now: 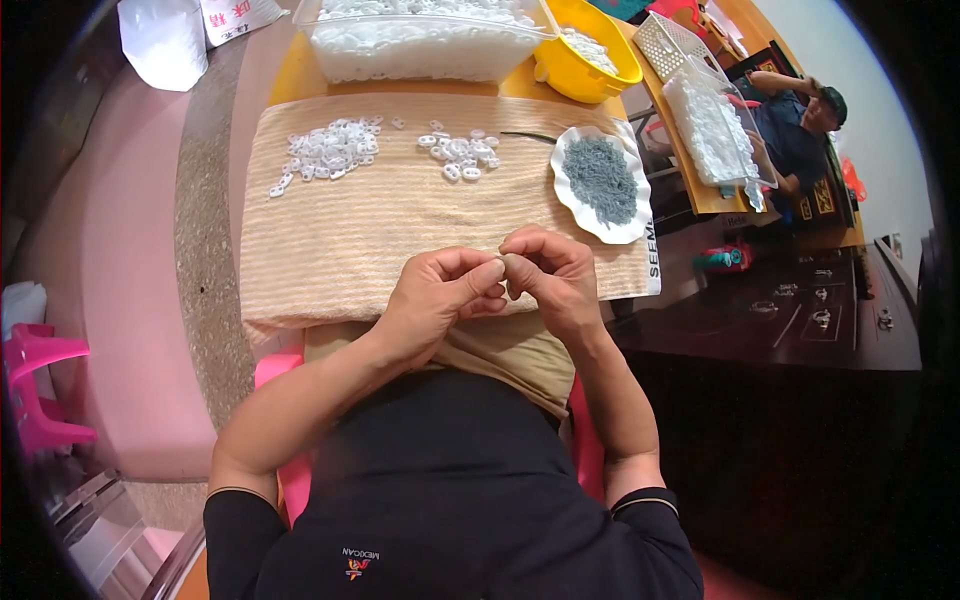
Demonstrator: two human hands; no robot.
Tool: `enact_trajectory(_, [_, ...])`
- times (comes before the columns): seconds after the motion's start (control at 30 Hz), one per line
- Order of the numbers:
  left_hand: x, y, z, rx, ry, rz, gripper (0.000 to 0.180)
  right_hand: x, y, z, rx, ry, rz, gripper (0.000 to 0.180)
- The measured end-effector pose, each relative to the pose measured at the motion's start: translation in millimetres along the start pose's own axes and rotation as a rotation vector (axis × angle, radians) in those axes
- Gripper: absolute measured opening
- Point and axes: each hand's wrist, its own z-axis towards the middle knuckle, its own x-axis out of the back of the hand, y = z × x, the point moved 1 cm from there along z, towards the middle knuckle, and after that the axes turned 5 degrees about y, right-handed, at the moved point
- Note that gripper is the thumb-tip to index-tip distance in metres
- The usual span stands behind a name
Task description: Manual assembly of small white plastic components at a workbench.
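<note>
My left hand (440, 295) and my right hand (548, 272) meet over the near edge of a beige ribbed cloth (400, 215), fingertips pinched together. Whatever small part sits between the fingers is hidden. On the cloth lie two heaps of small white plastic rings, a bigger heap (328, 150) at the far left and a smaller heap (460, 152) in the middle. A white scalloped dish (572, 200) with small grey pieces (602, 178) stands at the cloth's right end.
A clear tub (425, 40) of white rings and a yellow bowl (592, 75) stand at the table's far edge. Another clear tub (715, 130) and a white basket (668, 42) sit to the right. A person in a dark cap (800, 125) sits far right. A pink stool (40, 380) is left.
</note>
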Motion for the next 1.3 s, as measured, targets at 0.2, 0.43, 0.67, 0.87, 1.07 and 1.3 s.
enact_trajectory(0.2, [4,-1,0,-0.022,-0.003,-0.014,0.017,-4,3,1,0.010,0.005,0.091,0.010])
enact_trajectory(0.43, [4,-3,1,-0.056,-0.031,0.027,0.017,-3,0,-3,-0.010,-0.053,0.092,0.011])
enact_trajectory(0.67, [4,-4,1,-0.068,0.013,0.159,0.019,-1,-2,-6,0.076,-0.019,-0.289,0.013])
enact_trajectory(0.87, [5,-5,2,-0.082,0.032,0.229,0.019,-6,-7,-8,0.095,-0.021,-0.226,0.010])
enact_trajectory(1.07, [8,-8,4,-0.082,0.009,0.218,0.019,-5,-7,-9,0.062,-0.058,-0.179,0.008])
enact_trajectory(1.3, [4,-5,2,-0.100,-0.013,0.270,0.020,1,-3,-10,0.031,-0.091,-0.219,0.007])
